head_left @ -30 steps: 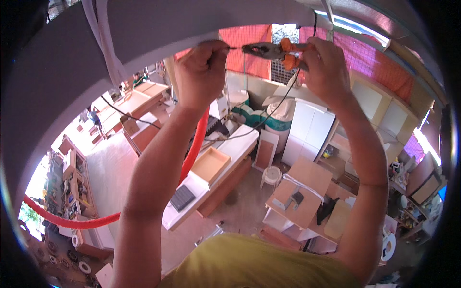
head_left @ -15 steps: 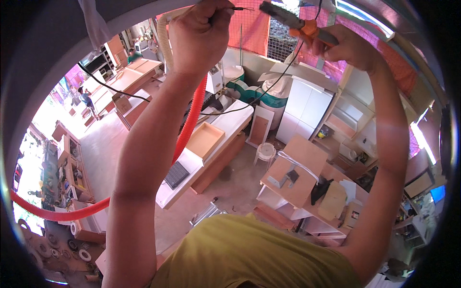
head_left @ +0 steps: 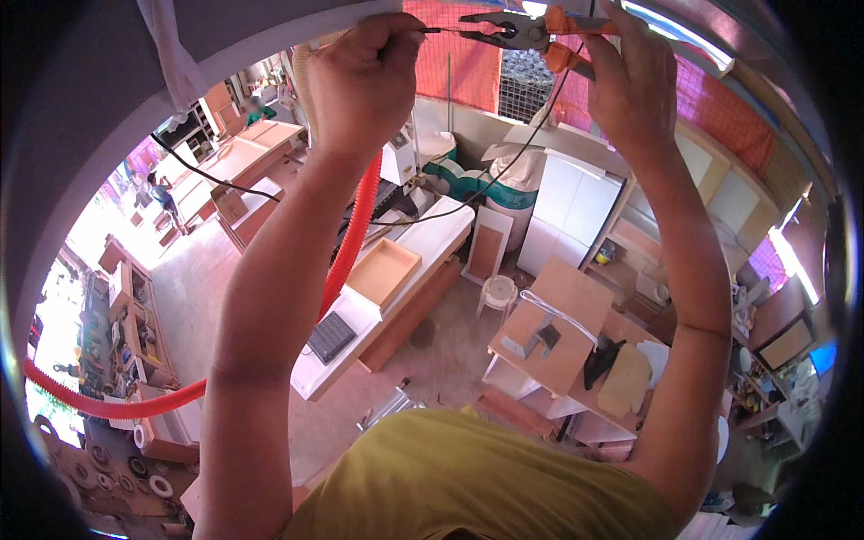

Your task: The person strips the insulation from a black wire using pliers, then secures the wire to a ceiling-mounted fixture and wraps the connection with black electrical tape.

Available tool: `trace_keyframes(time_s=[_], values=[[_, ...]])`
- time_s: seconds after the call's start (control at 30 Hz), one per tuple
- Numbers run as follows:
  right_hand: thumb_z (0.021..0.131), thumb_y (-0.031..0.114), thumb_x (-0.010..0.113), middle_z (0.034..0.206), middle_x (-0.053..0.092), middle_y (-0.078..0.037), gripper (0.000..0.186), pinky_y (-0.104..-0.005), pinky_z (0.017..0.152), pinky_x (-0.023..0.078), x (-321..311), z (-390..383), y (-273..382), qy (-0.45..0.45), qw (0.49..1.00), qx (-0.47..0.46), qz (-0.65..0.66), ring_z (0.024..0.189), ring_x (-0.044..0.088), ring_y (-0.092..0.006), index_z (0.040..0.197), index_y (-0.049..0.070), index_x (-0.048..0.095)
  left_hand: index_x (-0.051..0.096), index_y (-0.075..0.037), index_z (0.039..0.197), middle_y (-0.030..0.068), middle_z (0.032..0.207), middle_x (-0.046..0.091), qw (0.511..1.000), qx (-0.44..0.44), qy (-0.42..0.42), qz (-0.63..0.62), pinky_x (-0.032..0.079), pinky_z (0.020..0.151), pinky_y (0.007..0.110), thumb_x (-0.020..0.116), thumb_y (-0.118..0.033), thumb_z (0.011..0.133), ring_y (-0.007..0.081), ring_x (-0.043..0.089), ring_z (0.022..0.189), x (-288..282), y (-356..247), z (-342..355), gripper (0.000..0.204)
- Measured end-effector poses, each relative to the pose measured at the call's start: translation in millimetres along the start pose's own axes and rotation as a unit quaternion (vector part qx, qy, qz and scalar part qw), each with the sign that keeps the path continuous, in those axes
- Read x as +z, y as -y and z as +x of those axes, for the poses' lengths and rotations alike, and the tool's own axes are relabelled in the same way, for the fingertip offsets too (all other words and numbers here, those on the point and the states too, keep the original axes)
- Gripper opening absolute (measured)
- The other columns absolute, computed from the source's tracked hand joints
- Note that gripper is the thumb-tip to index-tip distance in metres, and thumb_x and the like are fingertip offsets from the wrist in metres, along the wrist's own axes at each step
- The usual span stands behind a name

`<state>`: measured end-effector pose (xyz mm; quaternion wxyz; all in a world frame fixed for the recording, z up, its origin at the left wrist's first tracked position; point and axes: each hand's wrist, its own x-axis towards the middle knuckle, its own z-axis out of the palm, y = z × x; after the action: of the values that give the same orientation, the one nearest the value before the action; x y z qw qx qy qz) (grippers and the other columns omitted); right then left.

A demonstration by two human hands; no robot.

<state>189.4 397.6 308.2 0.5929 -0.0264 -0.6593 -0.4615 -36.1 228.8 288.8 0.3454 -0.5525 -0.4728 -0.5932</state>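
Observation:
Raised near the top of the view, my left hand (head_left: 364,81) pinches a thin black electrical wire (head_left: 434,31) whose bare end points right. My right hand (head_left: 634,90) grips pliers (head_left: 526,32) by their orange handles. The jaws are parted and face left, with the bare wire end at their lower tip; whether they touch it cannot be made out. Behind my right hand a long black cable (head_left: 504,168) hangs in a loop across the view.
A red corrugated hose (head_left: 353,241) passes behind my left arm. Below stand a white-topped desk (head_left: 310,371) with a keyboard (head_left: 331,337) and wooden tray (head_left: 385,270), a stool (head_left: 498,292), a white cabinet (head_left: 567,207) and a wooden table (head_left: 576,297). Two people (head_left: 164,196) are far left.
My right hand has moved left and turned the pliers level, with their jaws now parted at the wire end. My left hand has shifted slightly left and down, still pinching the wire.

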Motion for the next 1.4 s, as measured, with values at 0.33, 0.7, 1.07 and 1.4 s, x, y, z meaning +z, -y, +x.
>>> trace_keyframes(time_s=[0.33,0.7,1.07,1.4], values=[[0.072,0.0,0.074,0.133,0.059,-0.01,0.044,-0.047,0.099,0.046,10,-12,-2,0.02,0.999,0.031,-0.01,0.115,0.059,-0.0327,0.114,0.01,0.068,0.076,-0.007,0.1,-0.0006,0.086,0.075,1.0,0.004,-0.009,-0.003,0.051,0.074,0.022,0.071,-0.006,0.093,0.0027,0.062,0.081,1,-3,0,0.008],[0.074,0.001,0.073,0.121,0.063,-0.009,0.032,-0.0419,0.092,0.048,17,-16,-2,0.03,0.999,0.015,0.032,0.104,0.062,-0.0305,0.105,0.009,0.066,0.077,-0.007,0.102,-0.0013,0.084,0.074,1.0,0.002,-0.009,-0.013,0.051,0.072,0.022,0.072,-0.007,0.093,0.0023,0.062,0.078,1,-2,-1,0.011],[0.083,0.004,0.07,0.136,0.056,-0.012,0.04,-0.0455,0.104,0.044,-6,-15,-18,0.327,0.908,0.127,0.229,0.12,0.059,-0.0292,0.122,0.01,0.065,0.077,-0.008,0.1,0.0011,0.082,0.074,0.999,0.016,-0.026,0.017,0.052,0.067,0.023,0.072,-0.009,0.093,0.003,0.062,0.073,4,1,-2,0.009],[0.08,0.004,0.073,0.148,0.046,-0.013,0.052,-0.0568,0.11,0.031,-30,-1,-1,0.213,0.976,0.048,-0.008,0.141,0.043,-0.0284,0.13,0.013,0.063,0.078,-0.009,0.096,0.0043,0.076,0.074,0.995,0.064,-0.047,0.058,0.052,0.059,0.025,0.072,-0.008,0.091,0.0079,0.066,0.064,7,0,-1,0.007]])
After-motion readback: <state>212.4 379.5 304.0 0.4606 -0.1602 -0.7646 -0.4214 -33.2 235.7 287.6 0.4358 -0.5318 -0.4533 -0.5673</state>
